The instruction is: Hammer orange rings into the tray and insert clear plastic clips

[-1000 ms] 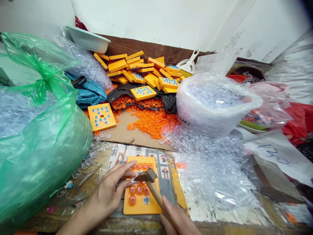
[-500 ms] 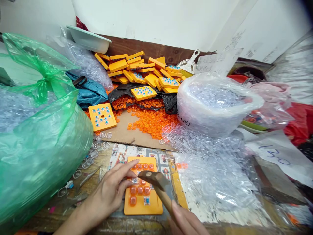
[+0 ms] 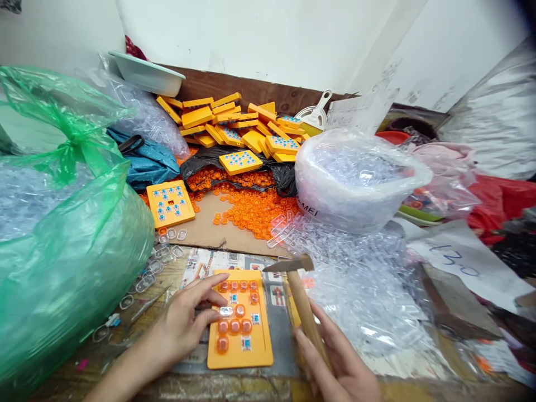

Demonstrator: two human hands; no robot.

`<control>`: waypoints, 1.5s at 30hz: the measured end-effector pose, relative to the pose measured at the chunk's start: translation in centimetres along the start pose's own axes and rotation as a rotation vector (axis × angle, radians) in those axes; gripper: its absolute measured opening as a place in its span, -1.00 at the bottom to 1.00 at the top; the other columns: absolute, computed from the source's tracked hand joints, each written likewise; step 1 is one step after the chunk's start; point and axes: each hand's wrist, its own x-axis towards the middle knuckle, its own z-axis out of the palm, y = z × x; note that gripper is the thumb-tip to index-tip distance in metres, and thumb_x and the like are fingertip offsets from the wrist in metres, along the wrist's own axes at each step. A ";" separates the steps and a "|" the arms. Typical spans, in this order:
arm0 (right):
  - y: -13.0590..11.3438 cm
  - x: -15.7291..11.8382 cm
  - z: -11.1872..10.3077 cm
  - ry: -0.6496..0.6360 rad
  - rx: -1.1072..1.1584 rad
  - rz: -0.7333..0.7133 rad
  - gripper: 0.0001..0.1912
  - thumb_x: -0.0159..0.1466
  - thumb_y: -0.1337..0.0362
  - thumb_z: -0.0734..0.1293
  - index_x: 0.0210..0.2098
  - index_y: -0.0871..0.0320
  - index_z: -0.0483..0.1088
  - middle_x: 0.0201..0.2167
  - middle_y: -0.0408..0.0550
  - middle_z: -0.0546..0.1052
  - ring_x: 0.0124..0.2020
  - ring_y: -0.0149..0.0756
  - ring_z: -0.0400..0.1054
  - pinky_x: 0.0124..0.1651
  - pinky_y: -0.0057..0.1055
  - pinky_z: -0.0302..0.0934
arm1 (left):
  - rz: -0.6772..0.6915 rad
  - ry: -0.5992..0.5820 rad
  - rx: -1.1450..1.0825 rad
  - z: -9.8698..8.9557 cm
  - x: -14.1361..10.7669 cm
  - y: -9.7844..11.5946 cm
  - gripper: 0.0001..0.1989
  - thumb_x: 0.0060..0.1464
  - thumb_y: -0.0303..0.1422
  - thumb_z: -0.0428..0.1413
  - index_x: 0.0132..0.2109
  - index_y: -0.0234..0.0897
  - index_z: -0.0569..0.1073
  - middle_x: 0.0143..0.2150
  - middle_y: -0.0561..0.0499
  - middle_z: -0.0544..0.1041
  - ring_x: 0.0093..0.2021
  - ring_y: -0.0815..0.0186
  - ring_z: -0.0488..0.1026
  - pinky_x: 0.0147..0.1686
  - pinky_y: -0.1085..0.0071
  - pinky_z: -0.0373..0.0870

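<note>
A yellow panel point(image 3: 258, 352) lies flat at the front, with rows of orange see-through caps point(image 3: 234, 326) and some bare blue-and-clear switches point(image 3: 247, 343). My left hand point(image 3: 190, 312) rests at the panel's left edge. Its thumb and a finger close on a clear plastic cap point(image 3: 225, 311) seated on the panel, while the index finger stretches over the top left corner. My right hand point(image 3: 341, 360) grips the wooden handle of a hammer point(image 3: 307, 312). The hammer's metal head is raised just right of the panel, apart from it.
A green plastic bag point(image 3: 75, 279) bulges at the left. Behind lie orange caps point(image 3: 255, 209) on cardboard and a pile of yellow panels point(image 3: 234, 120). A white bag point(image 3: 355, 190) of clear parts stands at the right, with a heap of clear pieces point(image 3: 368, 290) before it.
The hammer has moved up and right, off the panel's middle, and its head has turned. My left hand keeps its place at the panel. The whole view has shifted slightly.
</note>
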 end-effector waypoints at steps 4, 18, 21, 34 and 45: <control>0.3 2.5 1.1 -0.302 0.062 0.100 -0.48 0.33 0.16 0.22 0.25 0.12 0.18 -0.17 0.01 0.60 -0.55 -0.41 0.48 -0.61 -0.56 0.34 | -0.121 0.008 -0.106 0.0 -0.8 0.3 -0.56 -0.04 -0.33 0.14 0.05 -0.24 0.44 -0.16 -0.08 0.63 -0.14 0.19 0.57 -0.07 0.29 0.49; -1.3 3.6 3.4 -0.325 -0.495 -0.422 -0.59 0.34 0.30 0.12 0.11 0.26 0.36 -0.04 0.14 0.51 0.00 -0.10 0.39 0.07 -0.11 0.31 | -0.533 0.055 -0.945 2.8 -2.0 3.9 -0.19 -0.17 -0.23 0.36 0.20 -0.26 0.19 0.18 -0.19 0.43 0.15 0.10 0.40 0.06 0.31 0.42; -1.3 3.8 3.0 -0.303 -0.582 -0.496 -0.60 0.37 0.32 0.10 0.12 0.32 0.33 -0.04 0.14 0.50 -0.02 -0.17 0.39 0.04 -0.24 0.34 | -0.524 -0.003 -1.071 4.9 -2.0 4.4 -0.26 -0.18 -0.24 0.36 0.13 -0.28 0.25 0.04 -0.21 0.54 0.05 0.02 0.48 0.02 0.19 0.44; -1.6 10.9 2.0 -0.280 -1.008 -0.782 -0.81 0.19 0.56 0.30 -0.28 0.21 0.45 -0.36 -0.12 0.50 -0.28 -0.26 0.38 -0.17 -0.19 0.27 | -0.633 0.021 -1.238 3.8 -2.9 3.7 -0.05 -0.24 -0.48 0.38 0.28 -0.36 0.12 -0.06 -0.31 0.59 -0.02 -0.15 0.51 -0.10 0.10 0.49; -5.8 5.5 2.5 -0.406 -0.438 -1.049 -0.85 0.27 0.44 0.27 -0.17 0.13 0.34 -0.33 -0.13 0.51 -0.23 -0.33 0.37 -0.09 -0.32 0.18 | -0.469 -0.023 -1.348 4.5 -3.6 2.4 -0.40 -0.14 -0.44 0.35 0.10 -0.25 0.40 0.05 -0.17 0.54 0.11 -0.02 0.43 0.03 0.23 0.41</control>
